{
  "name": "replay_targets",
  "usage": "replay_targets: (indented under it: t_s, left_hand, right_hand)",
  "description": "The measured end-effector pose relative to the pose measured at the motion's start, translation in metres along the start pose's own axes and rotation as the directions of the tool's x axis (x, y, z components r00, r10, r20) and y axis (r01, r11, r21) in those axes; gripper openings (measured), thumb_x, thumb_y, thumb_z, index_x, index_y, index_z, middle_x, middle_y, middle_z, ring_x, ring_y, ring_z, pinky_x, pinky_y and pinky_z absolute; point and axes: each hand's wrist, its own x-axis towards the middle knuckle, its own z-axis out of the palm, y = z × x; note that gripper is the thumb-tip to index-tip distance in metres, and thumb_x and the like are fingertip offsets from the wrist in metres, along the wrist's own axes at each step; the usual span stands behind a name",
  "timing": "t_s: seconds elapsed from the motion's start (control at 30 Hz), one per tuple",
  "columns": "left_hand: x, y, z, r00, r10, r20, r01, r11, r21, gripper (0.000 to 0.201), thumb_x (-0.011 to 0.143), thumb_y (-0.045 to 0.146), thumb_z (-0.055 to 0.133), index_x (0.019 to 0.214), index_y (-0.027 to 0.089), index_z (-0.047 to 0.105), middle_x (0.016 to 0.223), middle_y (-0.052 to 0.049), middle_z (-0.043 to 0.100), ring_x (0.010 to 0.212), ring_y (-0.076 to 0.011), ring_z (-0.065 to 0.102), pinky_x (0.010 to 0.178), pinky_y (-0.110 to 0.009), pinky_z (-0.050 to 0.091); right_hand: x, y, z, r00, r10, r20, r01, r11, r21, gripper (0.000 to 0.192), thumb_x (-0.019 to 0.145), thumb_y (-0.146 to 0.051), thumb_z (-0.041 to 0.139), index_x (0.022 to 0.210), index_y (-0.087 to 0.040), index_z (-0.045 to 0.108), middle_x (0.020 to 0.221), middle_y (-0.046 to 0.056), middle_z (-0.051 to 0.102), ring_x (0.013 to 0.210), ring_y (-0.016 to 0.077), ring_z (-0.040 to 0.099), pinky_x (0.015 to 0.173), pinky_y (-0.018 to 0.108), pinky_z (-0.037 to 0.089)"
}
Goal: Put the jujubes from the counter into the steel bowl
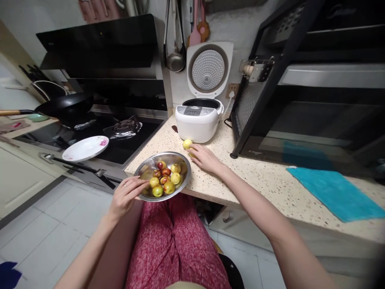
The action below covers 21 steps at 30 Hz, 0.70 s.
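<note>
A shiny metal bowl (pixel 184 187) at the counter's front edge holds several jujubes (pixel 169 187), some yellow-green and some red-brown. My left hand (pixel 128 192) grips its left rim, the fingers reaching over the edge beside the fruit and the thumb mostly hidden. On the counter in front of the rice cooker (pixel 197 125), my right hand (pixel 206 157) has its fingers closed around a yellow-green jujube (pixel 191 154), largely covered by them. Just beyond those fingertips, another yellow-green jujube (pixel 187 143) sits close to the cooker's base.
The rice cooker's lid (pixel 209 69) stands up. Leftward are a gas stove with a black wok (pixel 64 105) and a white flowered plate (pixel 86 149) at its front edge. A black rack with an oven (pixel 315 120) and a turquoise cloth (pixel 337 192) occupy the right.
</note>
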Motion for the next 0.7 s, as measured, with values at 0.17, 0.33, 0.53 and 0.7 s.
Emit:
replay_targets:
  t_s: [0.17,0.33,0.53,0.7]
  left_hand:
    - [-0.005,-0.004,-0.004,0.999,-0.011,0.031,0.008,0.997,0.075,0.043,0.109,0.033,0.033,0.143,0.021,0.056,0.112,-0.012,0.074,0.102,-0.0237,0.068,0.099,-0.043,0.05]
    - [-0.001,0.001,-0.001,0.997,-0.067,0.033,0.061,0.986,0.157,0.042,0.106,0.024,0.039,0.146,0.024,0.053,0.11,-0.01,0.074,0.102,-0.0236,0.068,0.1,-0.042,0.048]
    - [0.01,0.016,0.005,0.994,-0.09,0.057,0.078,0.981,0.177,0.041,0.106,0.029,0.044,0.144,0.022,0.054,0.114,-0.01,0.073,0.106,-0.025,0.066,0.103,-0.043,0.045]
    - [0.018,0.026,0.011,0.988,-0.145,0.055,0.134,0.976,0.17,0.037,0.105,0.029,0.045,0.14,0.023,0.057,0.122,-0.01,0.071,0.113,-0.0264,0.063,0.104,-0.045,0.045]
  right_hand:
    - [0.0,0.001,-0.002,1.0,0.027,-0.004,-0.027,1.0,-0.008,0.04,0.097,-0.016,0.055,0.137,-0.02,0.058,0.144,0.014,0.055,0.131,0.0316,0.053,0.11,0.054,0.048]
    - [-0.002,0.004,-0.002,0.996,0.092,-0.023,-0.09,0.995,0.048,0.045,0.095,-0.016,0.057,0.139,-0.024,0.054,0.138,0.012,0.057,0.124,0.0316,0.057,0.102,0.055,0.054]
    - [-0.001,0.005,0.003,0.986,0.161,-0.042,-0.158,0.985,0.066,0.041,0.09,-0.013,0.063,0.129,-0.024,0.057,0.131,0.012,0.058,0.12,0.0327,0.057,0.098,0.055,0.057]
    - [0.0,0.004,0.007,0.976,0.202,-0.077,-0.194,0.976,0.095,0.042,0.085,-0.008,0.058,0.125,-0.02,0.056,0.122,0.013,0.06,0.112,0.0308,0.059,0.088,0.052,0.059]
